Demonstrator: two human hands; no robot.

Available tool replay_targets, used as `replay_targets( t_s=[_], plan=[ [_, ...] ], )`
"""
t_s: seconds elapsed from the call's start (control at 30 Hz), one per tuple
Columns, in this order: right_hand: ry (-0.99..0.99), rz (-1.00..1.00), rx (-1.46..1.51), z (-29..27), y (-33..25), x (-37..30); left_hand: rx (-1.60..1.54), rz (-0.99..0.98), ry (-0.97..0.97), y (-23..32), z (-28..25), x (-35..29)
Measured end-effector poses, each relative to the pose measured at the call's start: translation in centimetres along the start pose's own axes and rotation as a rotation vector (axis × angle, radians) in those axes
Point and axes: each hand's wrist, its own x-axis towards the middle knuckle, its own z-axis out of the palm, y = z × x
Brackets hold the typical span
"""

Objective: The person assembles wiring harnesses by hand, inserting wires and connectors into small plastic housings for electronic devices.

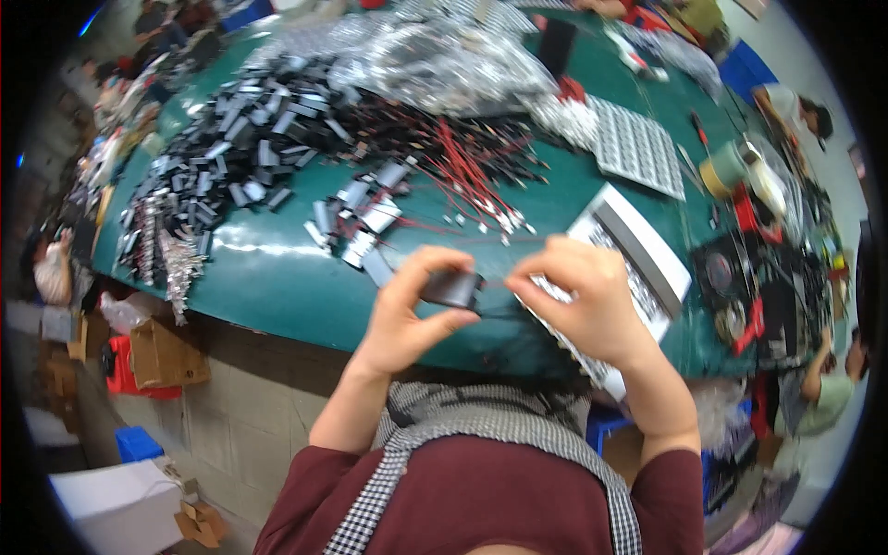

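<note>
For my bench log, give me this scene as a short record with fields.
Left hand: holds a dark rectangular block between thumb and fingers
Right hand: fingertips beside the block; anything between them is too blurred to tell
Table: glossy green
Left pile: many dark and grey blocks
Beyond the hands: red wires with white ends
Far side: clear plastic wrap
Far right: gridded pale tray

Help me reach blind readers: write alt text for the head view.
A person's left hand holds a small dark block at a green table; the right hand seems to pinch a thin wire beside it. Beyond lie heaped blocks, red and black wires, and clear plastic wrap.
</note>
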Motion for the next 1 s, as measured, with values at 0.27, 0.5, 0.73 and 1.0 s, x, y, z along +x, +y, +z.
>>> replay_targets(
  t_s=[0.27,0.5,0.73,1.0],
  plan=[
    [-0.425,0.036,-0.109,0.7,0.2,-1.0,-0.551,-0.214,-0.234,-2.4,1.3,-0.8],
    [-0.539,-0.108,-0.285,2.4,0.3,-3.1,-0.7,-0.498,-0.307,-2.4,3.0,-1.8],
    [-0.364,0.053,-0.169,4.0,1.4,-2.2,-1.015,-0.547,-0.081,-3.0,0.8,-0.1],
    [-0.254,0.269,0.012,3.9,3.2,-2.4,-0.447,-0.207,0.072,-3.5,1.6,0.1]
  ],
)
